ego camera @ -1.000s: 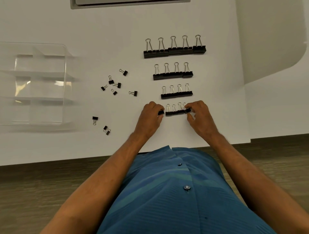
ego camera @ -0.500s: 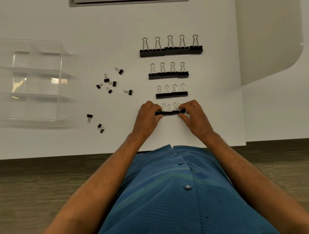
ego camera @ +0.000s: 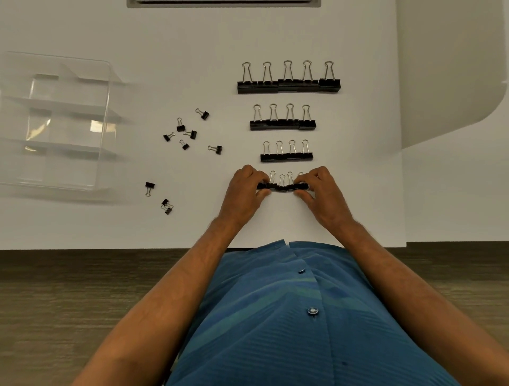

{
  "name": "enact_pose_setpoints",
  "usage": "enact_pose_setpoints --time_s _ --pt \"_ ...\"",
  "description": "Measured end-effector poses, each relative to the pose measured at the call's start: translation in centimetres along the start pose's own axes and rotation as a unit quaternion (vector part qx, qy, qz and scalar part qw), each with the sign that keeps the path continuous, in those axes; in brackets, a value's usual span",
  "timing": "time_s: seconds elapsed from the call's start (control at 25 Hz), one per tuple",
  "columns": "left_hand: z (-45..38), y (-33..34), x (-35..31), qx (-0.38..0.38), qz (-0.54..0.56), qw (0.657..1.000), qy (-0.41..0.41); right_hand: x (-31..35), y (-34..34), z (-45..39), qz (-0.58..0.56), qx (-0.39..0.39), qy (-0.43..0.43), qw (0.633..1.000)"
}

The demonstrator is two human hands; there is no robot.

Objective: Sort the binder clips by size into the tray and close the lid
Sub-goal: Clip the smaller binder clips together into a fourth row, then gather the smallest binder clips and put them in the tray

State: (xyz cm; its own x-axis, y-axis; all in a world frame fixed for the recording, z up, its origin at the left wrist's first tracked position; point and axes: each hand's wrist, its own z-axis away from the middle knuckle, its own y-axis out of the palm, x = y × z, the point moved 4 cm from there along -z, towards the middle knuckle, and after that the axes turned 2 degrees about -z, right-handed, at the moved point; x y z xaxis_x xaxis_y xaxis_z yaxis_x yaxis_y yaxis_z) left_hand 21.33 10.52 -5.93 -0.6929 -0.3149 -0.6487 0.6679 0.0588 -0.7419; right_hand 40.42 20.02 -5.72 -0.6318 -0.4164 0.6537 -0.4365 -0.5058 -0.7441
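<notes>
White tabletop (ego camera: 192, 33) fills most of view, near edge straight. Wood-grain floor (ego camera: 55, 297) below, grey-brown. Grey frame (ego camera: 223, 3) at top edge. Light even, soft shadows.

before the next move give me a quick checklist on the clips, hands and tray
1. Both hands on nearest row: ok, left hand and right hand pinch its ends.
2. Nearest row straight: not ok, middle clip sits lower.
3. Three far rows lined up: ok.
4. Smallest clips sorted: not ok, scattered loose.
5. Tray holds clips: not ok, compartments look empty.
6. Lid ready: cannot tell.
</notes>
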Motion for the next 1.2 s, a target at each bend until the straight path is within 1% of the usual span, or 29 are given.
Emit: enact_pose_setpoints --time_s 0.12,0.2,0.28,0.44,0.6,0.64,0.76,0.84,1.0,1.12,1.2 --pt "0.4 -1.0 0.2 -0.008 0.028 1.000 -0.004 1.5 -0.5 0.4 0.011 -0.032 0.006 0.999" --pt "1.0 -2.2 0.8 -0.027 0.028 0.999 -0.005 3.1 -0.8 0.5 0.001 -0.062 0.004 0.998" --pt "1.7 -3.8 2.2 -0.050 0.028 0.998 -0.013 5.0 -0.6 0.2 -0.014 -0.073 -0.011 0.997" --pt "2.5 -7.7 6.2 -0.090 0.039 0.994 -0.051 9.4 1.2 -1.8 -0.044 -0.062 -0.016 0.997" --pt "2.2 -11.5 10.2 -0.114 0.037 0.990 -0.075 13.9 3.6 -4.4 -0.056 -0.045 -0.047 0.996" --pt "1.9 -12.5 11.0 -0.118 0.032 0.989 -0.082 14.6 4.5 -5.1 -0.060 -0.032 -0.042 0.997" --pt "0.5 -14.8 13.1 -0.128 0.019 0.987 -0.093 15.7 7.1 -7.4 -0.085 0.019 0.009 0.996" --pt "-0.9 -16.0 13.7 -0.129 0.013 0.988 -0.085 16.2 8.4 -9.0 -0.075 0.017 0.017 0.997" --pt "-4.2 -17.6 13.7 -0.113 -0.020 0.992 -0.061 16.3 10.5 -11.8 -0.005 0.012 0.035 0.999" --pt "-6.6 -17.7 13.7 -0.065 -0.054 0.994 -0.063 15.9 11.0 -12.5 0.005 -0.016 0.057 0.998" --pt "-8.0 -17.4 14.1 -0.021 -0.078 0.994 -0.072 15.6 10.8 -12.7 -0.017 -0.019 0.070 0.997"
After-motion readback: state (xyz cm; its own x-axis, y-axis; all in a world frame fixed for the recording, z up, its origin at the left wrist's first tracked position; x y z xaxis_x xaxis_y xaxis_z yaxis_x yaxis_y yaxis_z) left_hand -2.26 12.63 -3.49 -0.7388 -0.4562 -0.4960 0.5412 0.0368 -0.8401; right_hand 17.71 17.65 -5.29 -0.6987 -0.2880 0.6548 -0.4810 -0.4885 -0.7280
